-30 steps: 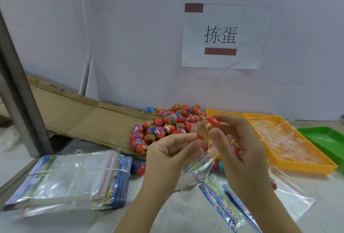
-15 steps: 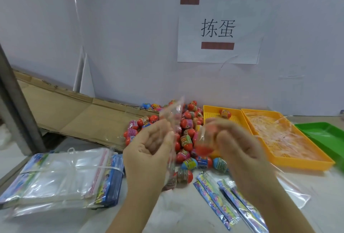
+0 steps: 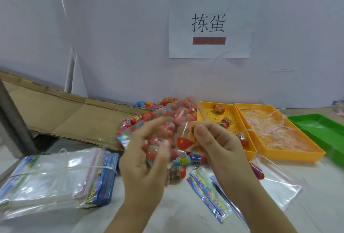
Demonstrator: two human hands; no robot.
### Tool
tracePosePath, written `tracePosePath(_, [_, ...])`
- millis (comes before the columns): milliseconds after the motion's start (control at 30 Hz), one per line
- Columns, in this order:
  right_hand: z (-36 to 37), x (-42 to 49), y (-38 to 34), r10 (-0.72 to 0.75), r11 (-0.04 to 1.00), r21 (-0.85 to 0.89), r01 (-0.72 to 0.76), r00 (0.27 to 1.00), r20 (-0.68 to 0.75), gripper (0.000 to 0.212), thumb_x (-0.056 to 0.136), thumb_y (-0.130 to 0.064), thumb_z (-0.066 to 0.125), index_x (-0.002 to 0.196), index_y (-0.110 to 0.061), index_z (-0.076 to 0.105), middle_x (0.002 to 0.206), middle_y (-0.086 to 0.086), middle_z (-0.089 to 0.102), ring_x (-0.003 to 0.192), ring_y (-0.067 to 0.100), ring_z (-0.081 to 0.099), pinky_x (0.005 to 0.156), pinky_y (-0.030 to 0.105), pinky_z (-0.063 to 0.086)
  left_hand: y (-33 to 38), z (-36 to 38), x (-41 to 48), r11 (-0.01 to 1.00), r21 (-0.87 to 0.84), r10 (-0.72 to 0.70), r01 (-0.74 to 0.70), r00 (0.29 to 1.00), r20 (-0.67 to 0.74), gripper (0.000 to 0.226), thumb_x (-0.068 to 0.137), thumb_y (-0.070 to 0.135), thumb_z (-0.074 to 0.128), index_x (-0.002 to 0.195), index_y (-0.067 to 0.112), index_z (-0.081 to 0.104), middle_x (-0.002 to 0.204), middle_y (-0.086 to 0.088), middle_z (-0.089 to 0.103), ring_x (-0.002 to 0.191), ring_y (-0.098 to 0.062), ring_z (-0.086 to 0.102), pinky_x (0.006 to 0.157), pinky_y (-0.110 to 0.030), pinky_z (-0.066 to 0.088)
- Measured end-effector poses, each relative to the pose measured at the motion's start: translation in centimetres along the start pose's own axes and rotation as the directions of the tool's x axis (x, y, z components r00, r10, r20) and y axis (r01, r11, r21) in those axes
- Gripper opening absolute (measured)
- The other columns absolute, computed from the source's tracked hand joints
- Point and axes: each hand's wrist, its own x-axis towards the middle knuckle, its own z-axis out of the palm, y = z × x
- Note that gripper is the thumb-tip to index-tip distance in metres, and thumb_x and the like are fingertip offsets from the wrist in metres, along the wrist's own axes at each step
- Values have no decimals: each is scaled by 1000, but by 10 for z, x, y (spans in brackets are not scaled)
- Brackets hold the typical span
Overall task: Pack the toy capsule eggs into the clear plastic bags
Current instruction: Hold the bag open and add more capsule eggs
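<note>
Spread wider than half a second earlier, clear bag [image 3: 173,119] hangs between left hand [image 3: 145,160], gripping its left edge, and right hand [image 3: 221,145], pinching red egg [image 3: 184,142] at its right edge; far egg pile [image 3: 168,100] lies unpacked, packing evidently early.

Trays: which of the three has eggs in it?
The left yellow tray beside the egg pile: a few eggs lie in it. The other yellow tray holds pale strands; the green tray shows no eggs.

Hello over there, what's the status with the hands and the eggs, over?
Left hand holds clear bag up. Right hand pinches red egg at the bag; inside or not, cannot tell. Egg pile behind, nothing blocking.
</note>
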Motion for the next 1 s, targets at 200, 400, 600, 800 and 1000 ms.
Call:
tracePosePath(200, [-7, 1, 0, 80, 993, -103, -64, 984, 159, 27, 68, -47, 74, 84, -25, 74, 84, 0, 74, 79, 14, 70, 72, 22, 55, -12, -29, 24, 907, 107, -417, 408, 905, 81, 61, 57, 54, 73, 114, 37, 64, 110, 0, 68, 94, -15, 69, 71, -25, 58])
tracePosePath(400, [-18, 4, -2, -63, 973, -223, 54, 998, -33, 32, 72, -52, 72, 90, -26, 74, 97, 1, 71, 97, 21, 66, 75, 26, 54, -4, -28, 29, 857, 47, -505, 512, 820, 271, 6, 67, 24, 74, 70, 22, 79, 65, -6, 74, 51, -12, 69, 43, -12, 47])
tracePosePath(600, [-13, 2, -2, -430, 902, -179, 393, 858, -281, 42, 77, -56, 66, 102, -23, 64, 88, -10, 72, 79, 7, 68, 71, 19, 53, -9, -21, 24, 862, 0, -502, 507, 853, 145, 14, 65, 20, 75, 72, 32, 79, 71, -5, 76, 58, -16, 72, 48, -19, 54])
tracePosePath(800, [-6, -1, 13, -492, 640, -717, 277, 864, -105, 22, 88, -50, 51, 109, -43, 52, 93, -31, 62, 98, 0, 62, 97, 32, 34, -10, -12, 14, 891, 60, -452, 449, 870, 199, 20, 54, 32, 82, 74, 32, 78, 77, -2, 77, 72, -21, 74, 61, -25, 59])
tracePosePath(1000, [-7, 1, 20, -561, 426, -880, 211, 824, -74, 47, 93, -60, 35, 110, -28, 65, 96, -21, 58, 98, 2, 37, 86, 23, 34, -8, -13, 15, 900, 111, -435, 421, 866, 248, 20, 60, 26, 81, 78, 33, 76, 78, 2, 76, 70, -18, 73, 59, -27, 60])
